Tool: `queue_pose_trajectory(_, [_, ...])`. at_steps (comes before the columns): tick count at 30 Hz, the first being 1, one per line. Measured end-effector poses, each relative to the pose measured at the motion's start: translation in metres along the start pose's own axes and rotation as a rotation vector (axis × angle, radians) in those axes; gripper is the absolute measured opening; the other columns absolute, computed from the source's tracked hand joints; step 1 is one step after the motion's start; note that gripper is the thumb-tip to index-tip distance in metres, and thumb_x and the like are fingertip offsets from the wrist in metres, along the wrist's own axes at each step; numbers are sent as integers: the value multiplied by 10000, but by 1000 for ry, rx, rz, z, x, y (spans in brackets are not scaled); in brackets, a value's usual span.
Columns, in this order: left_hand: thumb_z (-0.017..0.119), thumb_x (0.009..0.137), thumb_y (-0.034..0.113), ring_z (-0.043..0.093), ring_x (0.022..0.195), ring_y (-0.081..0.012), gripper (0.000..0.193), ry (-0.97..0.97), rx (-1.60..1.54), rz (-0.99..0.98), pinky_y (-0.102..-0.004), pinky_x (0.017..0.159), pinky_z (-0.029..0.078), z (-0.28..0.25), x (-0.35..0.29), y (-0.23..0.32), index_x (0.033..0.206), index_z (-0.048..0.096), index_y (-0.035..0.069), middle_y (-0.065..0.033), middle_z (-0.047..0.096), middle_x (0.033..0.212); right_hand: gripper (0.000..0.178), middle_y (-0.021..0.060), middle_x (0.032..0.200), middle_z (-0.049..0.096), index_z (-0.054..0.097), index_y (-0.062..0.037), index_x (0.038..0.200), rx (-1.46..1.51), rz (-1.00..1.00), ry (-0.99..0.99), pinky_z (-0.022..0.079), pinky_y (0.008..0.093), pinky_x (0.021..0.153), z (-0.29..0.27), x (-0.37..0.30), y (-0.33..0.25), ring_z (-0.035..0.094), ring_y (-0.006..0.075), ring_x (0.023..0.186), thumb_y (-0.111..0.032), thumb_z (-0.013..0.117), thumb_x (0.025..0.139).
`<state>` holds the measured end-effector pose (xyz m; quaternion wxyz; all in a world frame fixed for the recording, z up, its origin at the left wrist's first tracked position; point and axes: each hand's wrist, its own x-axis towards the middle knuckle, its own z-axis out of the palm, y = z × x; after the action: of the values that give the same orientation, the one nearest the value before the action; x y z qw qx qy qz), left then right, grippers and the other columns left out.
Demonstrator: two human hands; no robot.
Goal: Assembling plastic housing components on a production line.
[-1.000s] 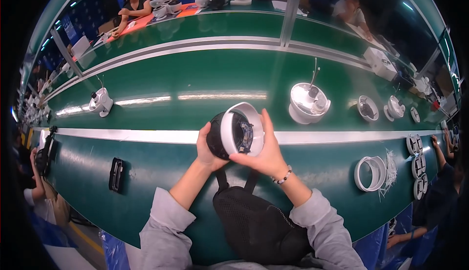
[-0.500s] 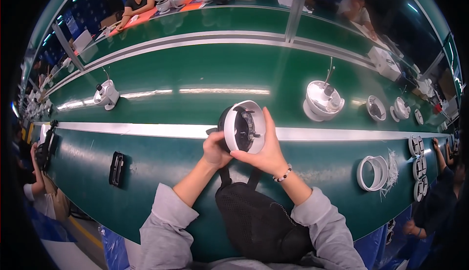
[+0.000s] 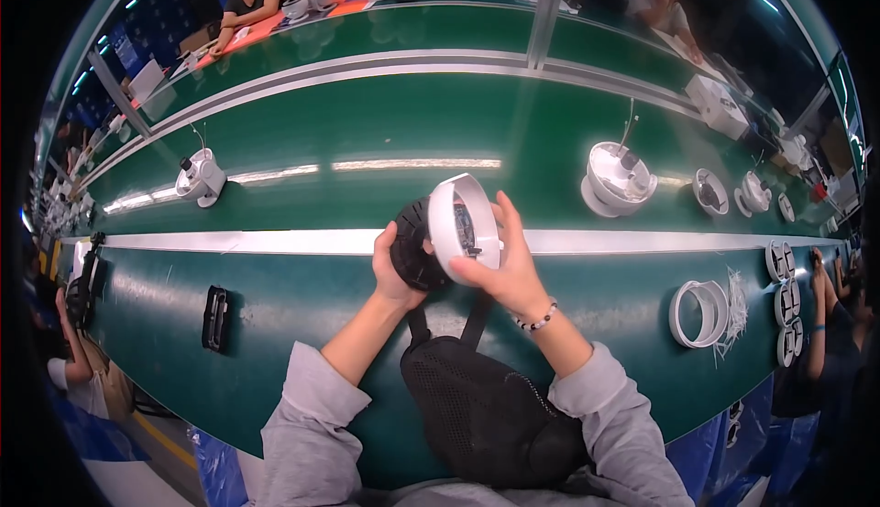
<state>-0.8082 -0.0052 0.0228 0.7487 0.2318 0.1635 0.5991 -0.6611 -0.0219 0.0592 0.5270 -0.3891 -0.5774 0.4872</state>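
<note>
Head view: reaching forward above the bench [image 3: 302,310] with both forearms [image 3: 356,335], bent inward at the wrists. Clasping a black disc [image 3: 410,255] by its outer side in the left grip [image 3: 391,282]; holding a tilted white ring [image 3: 446,236] in the right grip [image 3: 515,273], with the thumb over its lower front edge. Overlapping in view between both palms; cannot tell whether touching.
</note>
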Motion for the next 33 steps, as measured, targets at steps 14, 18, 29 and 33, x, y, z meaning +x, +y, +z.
queue_pose_trajectory(14, [168,771,684,436,1092,-243,841,-183,130,-36,-368,925,371,-2,-13,19,1256,288,7,-156,406,1209,1201,232,1225,232,99,78,1282,-690,-138,-19,301,386,949,39,-5,-10,299,358,1145,-458,787,456])
queue_pose_trajectory(18, [212,706,742,405,1125,-245,929,-228,257,-28,-371,940,356,-9,-17,25,1281,239,14,-149,375,1239,1207,232,1227,232,108,78,1280,-702,-134,-28,306,385,947,44,0,-9,300,355,1146,-466,789,445])
queue_pose_trajectory(29, [574,703,494,402,1128,-228,897,-333,156,119,-358,943,358,-9,-18,47,1329,95,68,-131,355,1241,1254,252,1179,265,93,84,1269,-598,-217,23,284,455,922,72,3,2,296,389,1102,-536,767,413])
queue_pose_trajectory(33, [624,650,305,409,1124,-226,877,-388,159,-129,-352,941,365,-11,-16,71,1328,116,77,-129,361,1236,1253,251,1179,268,106,86,1264,-669,-215,22,277,459,913,79,5,-2,300,389,1097,-538,766,399])
